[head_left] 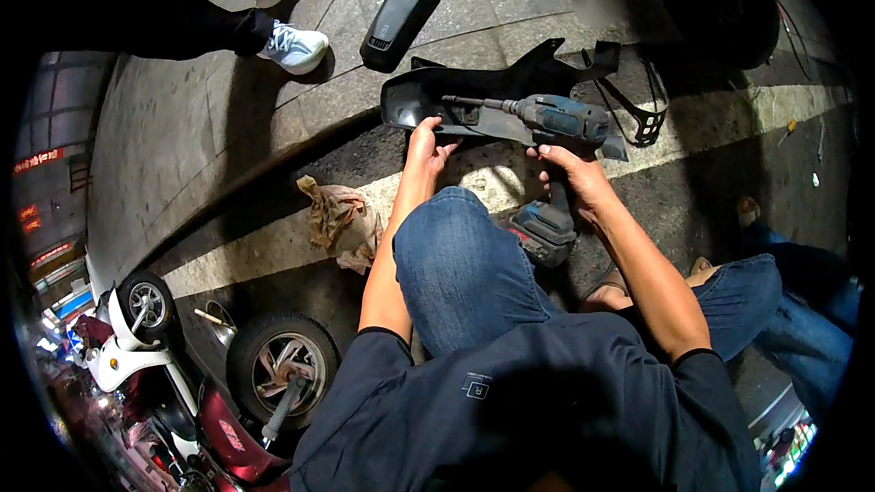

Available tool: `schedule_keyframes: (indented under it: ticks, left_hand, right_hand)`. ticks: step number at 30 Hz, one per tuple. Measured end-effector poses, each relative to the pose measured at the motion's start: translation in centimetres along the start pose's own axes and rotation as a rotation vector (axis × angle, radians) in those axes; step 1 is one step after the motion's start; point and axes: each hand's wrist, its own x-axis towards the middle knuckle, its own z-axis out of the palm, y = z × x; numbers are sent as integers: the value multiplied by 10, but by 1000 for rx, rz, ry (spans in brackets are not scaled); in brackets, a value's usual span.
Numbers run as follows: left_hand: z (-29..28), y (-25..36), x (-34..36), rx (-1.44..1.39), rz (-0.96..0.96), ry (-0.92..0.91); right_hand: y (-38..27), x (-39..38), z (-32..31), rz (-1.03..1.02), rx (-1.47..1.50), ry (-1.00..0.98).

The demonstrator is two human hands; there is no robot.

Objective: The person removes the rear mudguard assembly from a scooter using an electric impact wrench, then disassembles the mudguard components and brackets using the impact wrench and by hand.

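A long black plastic panel (510, 64), apparently a vehicle fairing, lies ahead of me by the kerb edge. My left hand (428, 150) grips its near edge at the left end, thumb on top and fingers beneath. In my right hand (574, 173) is a blue-and-black cordless drill (561, 118), held by the handle, with its battery (545, 230) hanging below. The drill's long bit (474, 102) points left over the panel, toward the spot by my left thumb. Whether its tip touches a screw is too small to tell.
A black oblong case (401, 14) lies on the paving beyond the panel, near a standing person's white shoes (296, 47). A dirty rag (333, 210) is left of my knee. Lower left are a loose wheel (283, 369) and a red-and-white scooter (214, 428). Someone in jeans (802, 319) sits at right.
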Motion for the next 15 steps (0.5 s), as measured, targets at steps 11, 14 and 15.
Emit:
schedule_keyframes:
  ticks: [11, 14, 15]
  left_hand:
    - [-6, -11, -18, 240, -67, -25]
    - [-51, -31, -14, 458, 154, 30]
    - [-64, -35, -12, 602, 231, 69]
  right_hand:
    - [-20, 9, -13, 147, -41, 46]
    - [-15, 15, -16, 178, -8, 6]
    - [-13, 12, -11, 168, 9, 15]
